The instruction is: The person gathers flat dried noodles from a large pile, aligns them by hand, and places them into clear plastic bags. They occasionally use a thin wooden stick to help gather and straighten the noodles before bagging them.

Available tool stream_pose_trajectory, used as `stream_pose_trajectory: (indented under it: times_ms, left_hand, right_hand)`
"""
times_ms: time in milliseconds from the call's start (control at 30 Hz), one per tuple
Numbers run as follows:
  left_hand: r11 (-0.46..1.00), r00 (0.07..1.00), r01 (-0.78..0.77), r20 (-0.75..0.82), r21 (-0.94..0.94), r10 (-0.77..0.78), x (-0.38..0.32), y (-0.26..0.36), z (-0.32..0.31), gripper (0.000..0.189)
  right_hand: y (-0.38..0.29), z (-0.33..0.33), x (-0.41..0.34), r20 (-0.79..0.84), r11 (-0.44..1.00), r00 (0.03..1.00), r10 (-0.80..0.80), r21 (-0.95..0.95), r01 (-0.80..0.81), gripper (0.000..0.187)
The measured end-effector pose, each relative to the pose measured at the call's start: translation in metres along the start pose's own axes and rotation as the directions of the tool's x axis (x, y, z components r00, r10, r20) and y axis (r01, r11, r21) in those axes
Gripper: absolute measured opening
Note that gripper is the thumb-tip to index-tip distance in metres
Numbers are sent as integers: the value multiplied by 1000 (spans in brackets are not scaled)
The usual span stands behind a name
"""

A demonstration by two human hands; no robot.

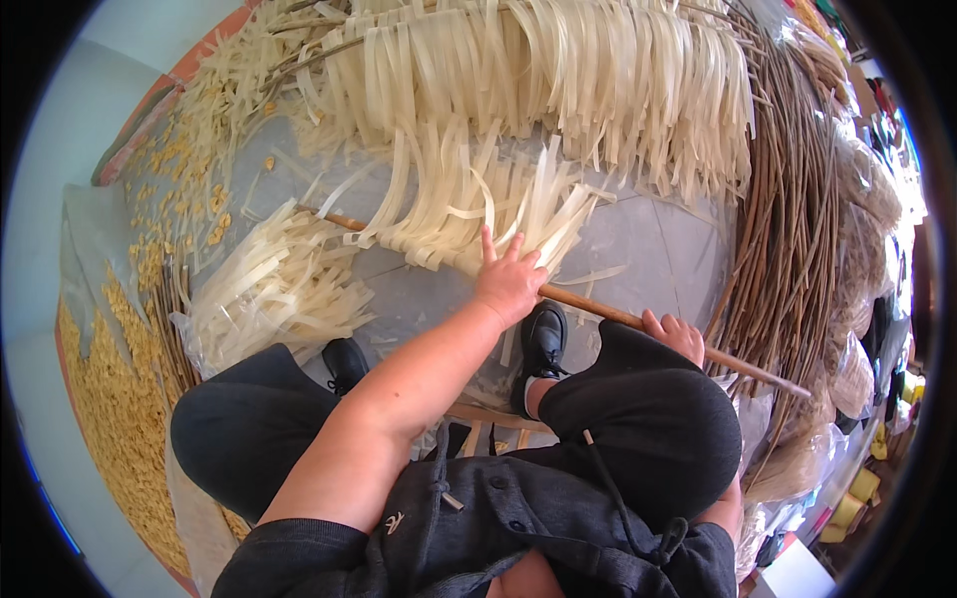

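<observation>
A long wooden stick [598, 305] slants across in front of my knees, with pale, flat, noodle-like strips [426, 232] draped along its left half. My left hand [512, 280] lies over the stick at the right end of these strips, its fingers spread and touching them. Its palm and underside are hidden. My right hand [677, 336] is closed around the bare part of the stick beside my right knee, and the stick's tip extends past it to the right. Left of my left hand lies a loose heap of similar strips [277, 284] on clear plastic.
Many strips hang on sticks in a dense row [538, 67] ahead. A bundle of thin brown sticks [785, 209] lies at right, beside clear bags of strips [852, 374]. Yellow flake-like pieces [112, 418] cover the left side. Grey floor [628, 232] shows between them.
</observation>
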State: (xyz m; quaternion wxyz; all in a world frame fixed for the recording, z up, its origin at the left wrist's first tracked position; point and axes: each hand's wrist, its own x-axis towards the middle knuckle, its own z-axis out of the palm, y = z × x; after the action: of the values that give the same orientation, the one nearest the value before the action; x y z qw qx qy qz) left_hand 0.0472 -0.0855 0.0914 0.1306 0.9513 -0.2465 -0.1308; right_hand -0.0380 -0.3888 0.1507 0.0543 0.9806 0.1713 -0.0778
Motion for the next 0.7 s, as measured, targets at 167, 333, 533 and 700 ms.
stream_pose_trajectory:
  times_ms: [167, 333, 533, 700]
  left_hand:
    - [998, 993, -46, 106, 35, 42, -17, -13, 18, 22]
    - [992, 993, -106, 62, 75, 101, -20, -37, 24, 23]
    - [999, 996, 32, -84, 17, -30, -20, -39, 6, 26]
    - [1000, 999, 10, -40, -20, -11, -21, -28, -1, 24]
  right_hand:
    - [-24, -39, 13, 521, 601, 853, -25, 690, -404, 34]
    - [-35, -18, 23, 534, 400, 832, -152, 803, -442, 28]
    - [-26, -26, 19, -65, 979, 997, -29, 200, 42, 22]
    - [-40, -40, -5, -89, 995, 994, 61, 90, -53, 21]
